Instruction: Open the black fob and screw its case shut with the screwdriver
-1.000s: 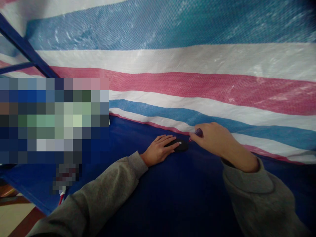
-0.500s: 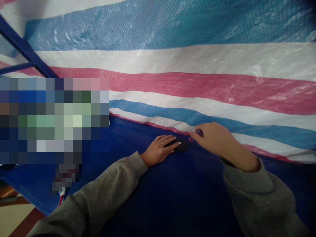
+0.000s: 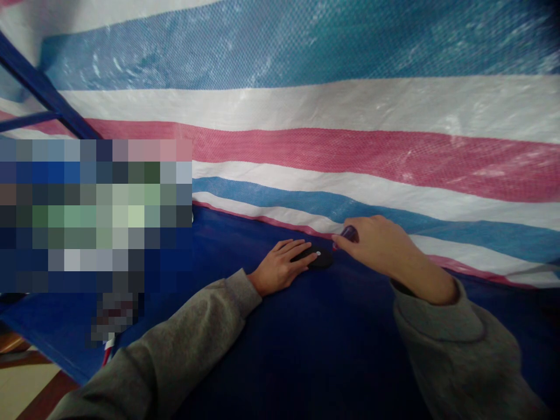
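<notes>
Where the blurred blocks hide whatever lies beyond the left forearm, only a red-and-white piece (image 3: 108, 351) shows below them, its purpose unclear. To its right, the left hand (image 3: 282, 267) lies flat, fingers nearly straight and slightly apart, over a black oval piece (image 3: 322, 261) with a pale spot; the fingers rest on top rather than wrap round, which probably keeps the piece steady against the blue cover (image 3: 280, 361). The oval's uncovered end points toward the right hand (image 3: 371, 248). That hand is curled narrow about a dark, handle-like object (image 3: 349, 234), tilted, with a reddish part low by the thumb, perhaps so that its lower end faces the oval; whether the two touch, I cannot tell.

As for edges, the cover's border slants away below the left forearm, with floor (image 3: 28, 382) past it. A striped sheet (image 3: 306, 105) rises just beyond both hands, its lower edge running close behind the oval and the right hand, so room on that far side looks tight. Between the forearms, on the near side of the hands, the cover lies bare and leaves the freest space.
</notes>
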`<act>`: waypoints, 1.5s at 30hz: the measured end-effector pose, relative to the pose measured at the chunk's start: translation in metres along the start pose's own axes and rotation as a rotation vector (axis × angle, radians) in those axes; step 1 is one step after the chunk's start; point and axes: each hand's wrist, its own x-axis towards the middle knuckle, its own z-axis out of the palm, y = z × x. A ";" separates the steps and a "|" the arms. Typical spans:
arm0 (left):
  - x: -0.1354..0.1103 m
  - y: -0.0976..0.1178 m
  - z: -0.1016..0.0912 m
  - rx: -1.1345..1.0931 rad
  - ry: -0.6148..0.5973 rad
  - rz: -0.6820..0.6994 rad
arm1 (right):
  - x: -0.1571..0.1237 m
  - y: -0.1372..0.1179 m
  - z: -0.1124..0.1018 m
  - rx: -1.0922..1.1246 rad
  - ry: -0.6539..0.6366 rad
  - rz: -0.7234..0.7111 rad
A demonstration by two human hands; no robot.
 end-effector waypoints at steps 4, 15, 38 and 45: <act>-0.001 0.000 0.001 0.002 0.004 0.002 | 0.000 0.002 0.002 -0.002 0.004 0.003; -0.001 0.000 0.000 0.017 0.014 0.012 | -0.004 0.008 -0.008 0.024 0.023 0.016; -0.002 -0.003 -0.001 -0.191 -0.027 -0.105 | -0.046 0.022 0.071 0.577 -0.176 -0.338; -0.003 -0.004 0.001 -0.289 0.008 -0.134 | -0.051 0.009 0.097 0.468 -0.203 -0.351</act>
